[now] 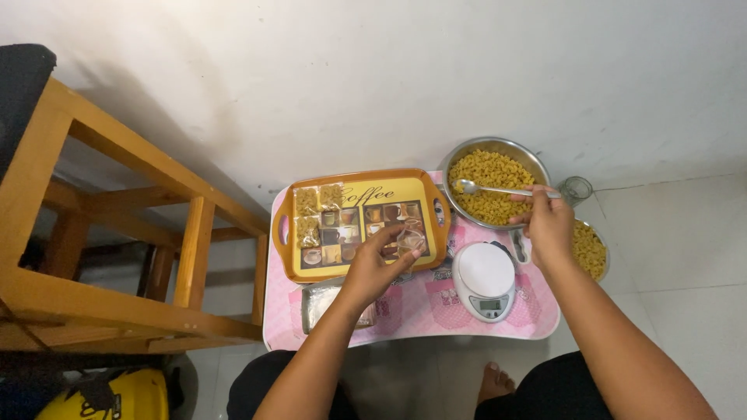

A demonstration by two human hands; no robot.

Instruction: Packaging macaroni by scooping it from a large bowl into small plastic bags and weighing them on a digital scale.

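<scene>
Steel spoon (498, 189) is gripped by the right hand (547, 225) – its bowl rests beyond the knuckles on yellow macaroni in a metal bowl (521, 151). A small clear bag (410, 238) is pinched by the left hand (375, 264) over an orange tray (358, 178) – a white scale (484, 280) sits between both hands.

Both bare arms reach forward. Left hand (376, 260) sits curled, fingertips pinched together. Right hand (546, 222) is out further, fingers closed in a grip, knuckles up.
</scene>
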